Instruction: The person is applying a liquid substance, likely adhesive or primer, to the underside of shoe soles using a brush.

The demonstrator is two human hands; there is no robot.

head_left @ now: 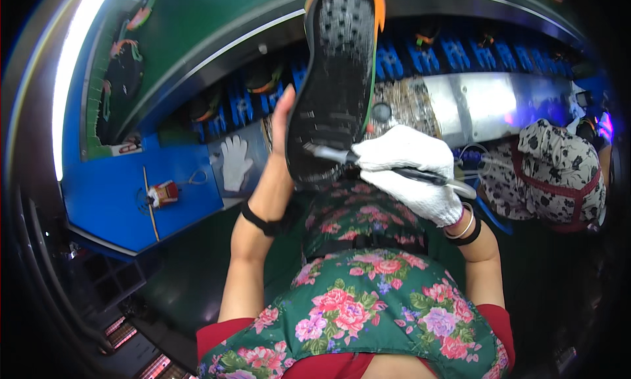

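The black shoe sole (335, 96) was held up over the near edge of the table (470, 106), gripped along its sides by the bare left hand (281, 132). A brush (332, 154) was clasped in the grip of the gloved right hand (407, 165), its bristles apparently laid on the sole's near end. A coating step was judged to be in hand, given the shiny streaks; next, light strokes along the near rim, with the sole steadied, seemed called for.
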